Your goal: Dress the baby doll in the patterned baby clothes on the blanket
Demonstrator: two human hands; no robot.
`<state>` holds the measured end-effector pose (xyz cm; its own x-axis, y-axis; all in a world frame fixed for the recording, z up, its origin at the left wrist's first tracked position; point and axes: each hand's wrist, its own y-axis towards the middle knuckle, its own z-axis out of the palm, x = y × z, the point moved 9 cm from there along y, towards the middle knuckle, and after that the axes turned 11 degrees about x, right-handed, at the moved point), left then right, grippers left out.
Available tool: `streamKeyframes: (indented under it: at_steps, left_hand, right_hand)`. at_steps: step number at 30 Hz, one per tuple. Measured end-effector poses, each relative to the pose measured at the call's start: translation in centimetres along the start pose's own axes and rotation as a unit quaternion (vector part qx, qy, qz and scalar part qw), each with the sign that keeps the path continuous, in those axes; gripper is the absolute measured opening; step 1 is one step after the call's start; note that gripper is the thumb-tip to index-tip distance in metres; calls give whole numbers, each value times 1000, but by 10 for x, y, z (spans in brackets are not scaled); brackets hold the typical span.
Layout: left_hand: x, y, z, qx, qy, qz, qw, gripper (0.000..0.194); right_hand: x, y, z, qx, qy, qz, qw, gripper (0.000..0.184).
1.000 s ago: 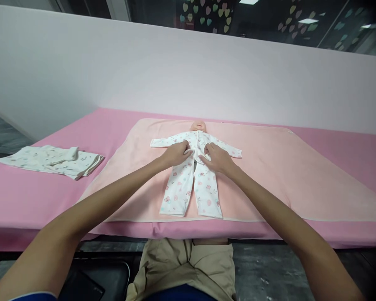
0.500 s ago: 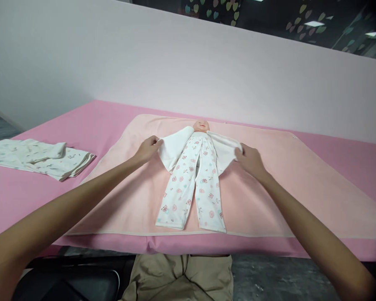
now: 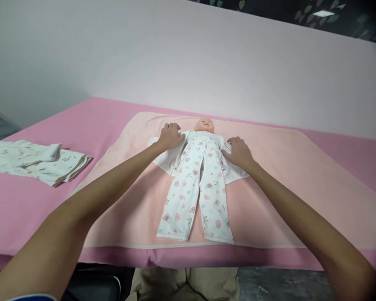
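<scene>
A baby doll lies face up, its head toward the wall. White trousers with a pink animal print cover its body and reach down to the mat's near edge. Plain white cloth spreads out flat on both sides of the doll. On the left side my left hand rests over this cloth near the doll's shoulder, fingers apart. At the other side my right hand lies on the cloth beside the trousers' waist, fingers spread. Neither hand appears to grip anything.
A peach mat lies under the doll on a pink table cover. Folded printed baby clothes are at the left. Behind the table rises a pale wall. A dark chair stands below the near edge.
Both hands have let go of the white cloth's outer edges and moved inward toward the doll. The cloth sides, held up before, now lie lower on the mat. The view has shifted slightly.
</scene>
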<state>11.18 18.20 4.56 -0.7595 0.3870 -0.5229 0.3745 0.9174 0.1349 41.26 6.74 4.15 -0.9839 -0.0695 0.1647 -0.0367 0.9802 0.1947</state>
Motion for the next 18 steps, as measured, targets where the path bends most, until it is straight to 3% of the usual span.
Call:
streamKeyframes:
  at_steps: [2, 5, 10, 12, 15, 18]
  left_hand:
    - [11, 25, 7, 26, -66, -54, 996, 29]
    - [26, 47, 16, 59, -140, -88, 984, 26]
    - [36, 62, 21, 62, -193, -84, 976, 17]
    - [41, 63, 19, 42, -187, -99, 977, 15]
    - [32, 54, 5, -32, -114, -69, 990, 18]
    - [-13, 26, -2, -83, -26, 99, 991, 18]
  right_hand:
    - [6, 21, 4, -5, -32, -4, 999, 37]
    - [-6, 41, 0, -13, -25, -4, 1000, 33]
    - [-74, 62, 0, 34, 113, 133, 984, 21]
    - [-87, 63, 3, 51, 122, 164, 977, 17]
    - [-71, 53, -4, -6, 108, 119, 987, 23]
    - [-11, 29, -9, -50, 173, -53, 982, 27]
